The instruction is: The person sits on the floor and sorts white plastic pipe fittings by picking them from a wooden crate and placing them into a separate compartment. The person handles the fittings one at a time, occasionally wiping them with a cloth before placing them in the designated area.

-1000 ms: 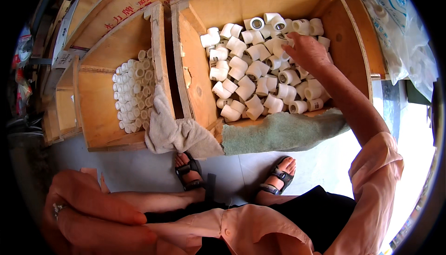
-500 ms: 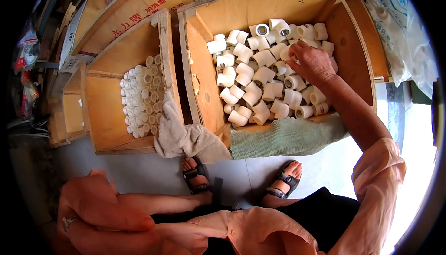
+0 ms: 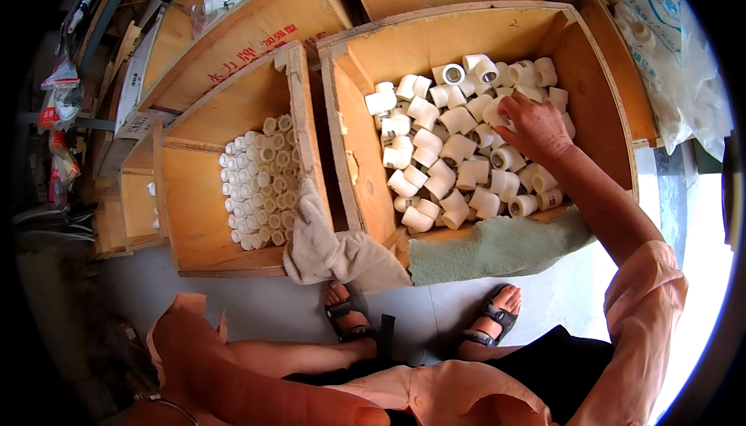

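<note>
A wooden bin [image 3: 466, 22] in front of me holds a heap of white plastic pipe elbows [image 3: 440, 179], some with metal-lined mouths. Over the right part of the heap, my right hand [image 3: 538, 125] has its fingers curled round a white pipe elbow [image 3: 495, 111]; the fingers partly cover it. Low in the picture and close to the view is my left hand [image 3: 311, 407], with a bracelet [image 3: 167, 404] near its wrist. One digit points right; the other fingers are hidden or cut off, so whether it holds anything cannot be seen.
A smaller wooden bin [image 3: 194, 197] at left contains small white fittings [image 3: 260, 181]. Beige cloth [image 3: 334, 251] and green cloth [image 3: 497, 249] drape the front edges. Clear plastic bags [image 3: 672, 61] hang at the right. My sandalled feet [image 3: 491, 316] stand below the bins.
The whole view has shifted, so the bins appear lower and further right. My left hand has swung rightward along the lower edge. My right hand stays over the same part of the heap.
</note>
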Motion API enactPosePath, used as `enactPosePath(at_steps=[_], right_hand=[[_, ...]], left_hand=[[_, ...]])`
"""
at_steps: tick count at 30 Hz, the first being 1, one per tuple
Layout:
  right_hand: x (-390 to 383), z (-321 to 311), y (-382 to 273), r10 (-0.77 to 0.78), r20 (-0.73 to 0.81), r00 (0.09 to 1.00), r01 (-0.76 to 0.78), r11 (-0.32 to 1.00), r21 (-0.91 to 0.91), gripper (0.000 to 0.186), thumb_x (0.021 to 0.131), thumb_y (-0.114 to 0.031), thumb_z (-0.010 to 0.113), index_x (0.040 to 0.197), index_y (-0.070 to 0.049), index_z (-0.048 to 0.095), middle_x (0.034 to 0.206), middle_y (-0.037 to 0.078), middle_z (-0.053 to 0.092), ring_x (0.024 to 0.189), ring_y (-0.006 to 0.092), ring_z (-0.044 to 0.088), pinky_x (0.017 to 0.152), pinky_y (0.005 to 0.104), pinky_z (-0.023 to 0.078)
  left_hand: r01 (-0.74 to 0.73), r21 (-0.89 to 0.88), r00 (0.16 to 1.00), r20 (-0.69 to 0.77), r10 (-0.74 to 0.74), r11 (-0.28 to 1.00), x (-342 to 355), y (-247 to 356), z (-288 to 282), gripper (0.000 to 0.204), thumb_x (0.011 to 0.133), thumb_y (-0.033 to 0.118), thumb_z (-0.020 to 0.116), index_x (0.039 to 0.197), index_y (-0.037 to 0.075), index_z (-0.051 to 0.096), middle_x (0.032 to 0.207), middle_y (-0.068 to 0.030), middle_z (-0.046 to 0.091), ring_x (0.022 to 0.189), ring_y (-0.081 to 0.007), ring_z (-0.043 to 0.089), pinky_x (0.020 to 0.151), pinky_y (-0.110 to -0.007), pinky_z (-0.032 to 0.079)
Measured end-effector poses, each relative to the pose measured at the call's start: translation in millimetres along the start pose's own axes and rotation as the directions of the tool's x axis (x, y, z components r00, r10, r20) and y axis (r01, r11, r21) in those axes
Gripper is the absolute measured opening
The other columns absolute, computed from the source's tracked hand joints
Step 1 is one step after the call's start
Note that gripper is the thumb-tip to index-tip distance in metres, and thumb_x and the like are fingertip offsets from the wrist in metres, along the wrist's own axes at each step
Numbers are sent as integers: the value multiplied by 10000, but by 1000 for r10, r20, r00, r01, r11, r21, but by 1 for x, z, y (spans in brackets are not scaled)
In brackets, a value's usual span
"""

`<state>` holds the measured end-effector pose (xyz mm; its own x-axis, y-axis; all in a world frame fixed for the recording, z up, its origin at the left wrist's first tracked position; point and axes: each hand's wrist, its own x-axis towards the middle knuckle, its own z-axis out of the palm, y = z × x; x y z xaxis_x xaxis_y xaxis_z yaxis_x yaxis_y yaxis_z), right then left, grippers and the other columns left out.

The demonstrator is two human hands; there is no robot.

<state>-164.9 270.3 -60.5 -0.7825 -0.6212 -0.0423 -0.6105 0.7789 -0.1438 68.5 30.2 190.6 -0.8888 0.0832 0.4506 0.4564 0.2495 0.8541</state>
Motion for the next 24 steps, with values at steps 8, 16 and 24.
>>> enactPosePath(at_steps=[8,16,24], right_hand=[[-3,-1,4,-29,2,1000,29,999,-12,380,734,-267,751,1018,-124,544,975,45,583,890,255,643,729,411,512],[1,-1,12,5,-93,996,-10,998,-55,265,756,-182,715,973,-122,574,955,48,609,894,245,641,742,374,536],[4,6,16,-45,-126,991,31,993,-115,254,762,-212,712,943,-111,564,912,52,603,873,245,640,719,376,531]], left_hand=[[-8,-8,1000,7,8,1000,7,-18,-17,268,929,408,476,1158,270,468,1084,-44,465,865,-202,498,688,-396,453],[-4,-34,1000,-19,3,999,10,-26,-23,360,919,421,492,1204,206,445,1110,-65,447,846,-196,479,682,-376,436],[-7,-50,1000,-26,5,999,11,-28,-27,458,908,434,507,1250,142,422,1135,-85,429,827,-190,460,676,-356,419]])
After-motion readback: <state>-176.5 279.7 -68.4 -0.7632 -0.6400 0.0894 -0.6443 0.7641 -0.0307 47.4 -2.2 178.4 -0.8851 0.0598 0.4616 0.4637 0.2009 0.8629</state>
